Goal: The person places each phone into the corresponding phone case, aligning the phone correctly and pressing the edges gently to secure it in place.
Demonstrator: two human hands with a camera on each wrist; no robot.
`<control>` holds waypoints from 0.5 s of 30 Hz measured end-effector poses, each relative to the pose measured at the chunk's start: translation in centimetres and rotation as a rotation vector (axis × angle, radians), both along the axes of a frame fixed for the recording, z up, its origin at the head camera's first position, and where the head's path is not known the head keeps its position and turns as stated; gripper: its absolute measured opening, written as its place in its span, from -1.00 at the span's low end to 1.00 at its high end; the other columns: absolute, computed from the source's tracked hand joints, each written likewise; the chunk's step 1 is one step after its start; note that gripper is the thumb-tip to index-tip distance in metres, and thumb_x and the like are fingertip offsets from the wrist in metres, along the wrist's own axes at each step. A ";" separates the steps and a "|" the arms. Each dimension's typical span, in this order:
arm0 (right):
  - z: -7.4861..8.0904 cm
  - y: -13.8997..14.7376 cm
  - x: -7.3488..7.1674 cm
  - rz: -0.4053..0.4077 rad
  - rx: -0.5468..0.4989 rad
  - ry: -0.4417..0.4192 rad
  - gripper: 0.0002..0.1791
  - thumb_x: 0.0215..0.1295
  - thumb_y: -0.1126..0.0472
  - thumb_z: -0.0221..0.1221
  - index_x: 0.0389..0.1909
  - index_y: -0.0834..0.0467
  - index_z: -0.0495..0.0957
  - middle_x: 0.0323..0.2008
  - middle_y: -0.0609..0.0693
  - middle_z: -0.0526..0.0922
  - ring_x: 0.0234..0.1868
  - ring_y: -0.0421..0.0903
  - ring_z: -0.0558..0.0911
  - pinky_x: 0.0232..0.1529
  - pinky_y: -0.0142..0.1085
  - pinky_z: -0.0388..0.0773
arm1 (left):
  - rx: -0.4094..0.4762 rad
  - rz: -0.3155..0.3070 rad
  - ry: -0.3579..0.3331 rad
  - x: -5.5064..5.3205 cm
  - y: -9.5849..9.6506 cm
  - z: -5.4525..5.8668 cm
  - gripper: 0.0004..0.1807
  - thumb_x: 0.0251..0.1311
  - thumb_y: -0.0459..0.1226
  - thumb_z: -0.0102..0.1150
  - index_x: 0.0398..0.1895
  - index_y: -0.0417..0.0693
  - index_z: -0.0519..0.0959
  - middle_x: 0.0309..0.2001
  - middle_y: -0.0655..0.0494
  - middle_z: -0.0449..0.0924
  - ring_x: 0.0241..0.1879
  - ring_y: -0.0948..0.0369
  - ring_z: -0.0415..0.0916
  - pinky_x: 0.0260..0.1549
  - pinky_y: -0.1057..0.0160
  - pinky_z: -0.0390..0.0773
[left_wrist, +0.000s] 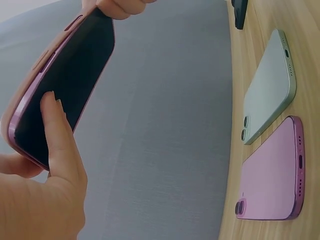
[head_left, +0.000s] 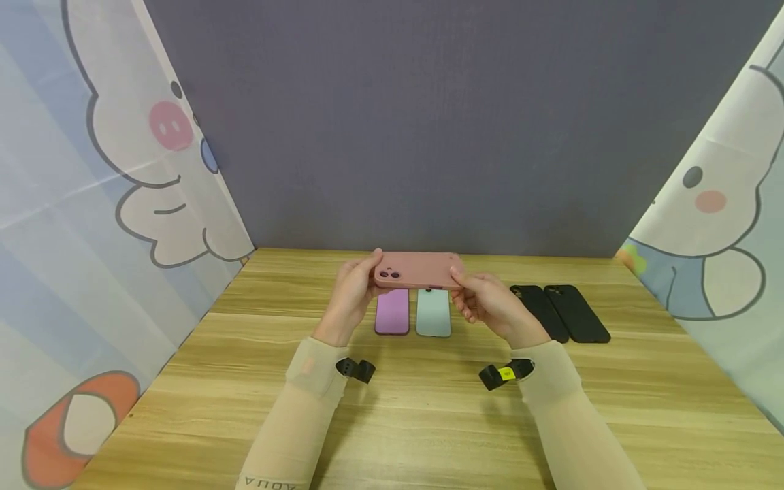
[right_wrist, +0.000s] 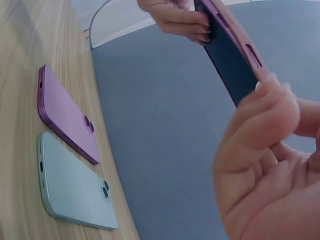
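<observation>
Before worktop's far edge [head_left: 306, 254], left hand [head_left: 355, 289] and right hand [head_left: 493, 303] grip pink case [head_left: 422, 268] endwise (phone [left_wrist: 75, 65] inside), presumably for steadiness.

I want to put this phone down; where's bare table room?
For the pink-cased phone, the table is bare from the left sleeve to the left curtain, between the sleeves, and right of the black phone cases. Crowded: where the purple phone and mint phone lie side by side, and where the two cases nearly touch.
</observation>
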State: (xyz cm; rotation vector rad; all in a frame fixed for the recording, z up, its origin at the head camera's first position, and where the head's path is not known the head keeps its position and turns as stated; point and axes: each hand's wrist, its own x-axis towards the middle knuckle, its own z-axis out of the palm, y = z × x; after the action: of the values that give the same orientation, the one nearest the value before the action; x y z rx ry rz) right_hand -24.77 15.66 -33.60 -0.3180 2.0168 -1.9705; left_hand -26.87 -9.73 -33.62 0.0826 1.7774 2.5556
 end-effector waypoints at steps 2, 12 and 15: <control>-0.1 0.0 -0.1 -0.012 -0.001 0.004 -0.48 0.59 -0.11 0.00 -0.48 0.17 0.52 -0.63 -0.06 0.46 -0.68 -0.22 0.36 -0.63 -0.40 0.31 | -0.009 -0.009 -0.003 0.0 0.0 0.1 -0.62 0.52 -0.15 0.10 -0.05 -0.37 0.65 -0.37 0.01 0.71 -0.47 0.24 0.68 -0.41 0.34 0.68; 0.2 0.0 0.0 -0.128 -0.043 -0.041 -0.50 0.60 -0.06 0.01 -0.51 0.15 0.54 -0.64 -0.11 0.42 -0.66 -0.27 0.31 -0.65 -0.47 0.27 | -0.088 -0.124 -0.016 0.3 -0.1 0.6 -0.68 0.46 -0.27 0.17 0.03 -0.42 0.60 -0.14 -0.07 0.66 -0.23 0.16 0.70 -0.06 0.19 0.68; 0.2 0.0 0.0 -0.148 -0.048 -0.048 -0.50 0.61 -0.06 -0.01 -0.52 0.12 0.55 -0.63 -0.11 0.42 -0.65 -0.27 0.31 -0.65 -0.47 0.26 | -0.078 -0.133 -0.031 0.4 -0.1 0.7 -0.67 0.44 -0.29 0.19 0.06 -0.44 0.60 -0.09 -0.10 0.65 -0.21 0.14 0.70 -0.04 0.18 0.68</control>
State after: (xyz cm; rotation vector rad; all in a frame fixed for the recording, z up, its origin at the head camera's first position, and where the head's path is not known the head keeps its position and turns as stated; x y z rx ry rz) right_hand -24.78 15.71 -33.36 -0.1339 2.0181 -2.0950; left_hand -26.47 -9.79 -32.92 0.1526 1.7932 2.3817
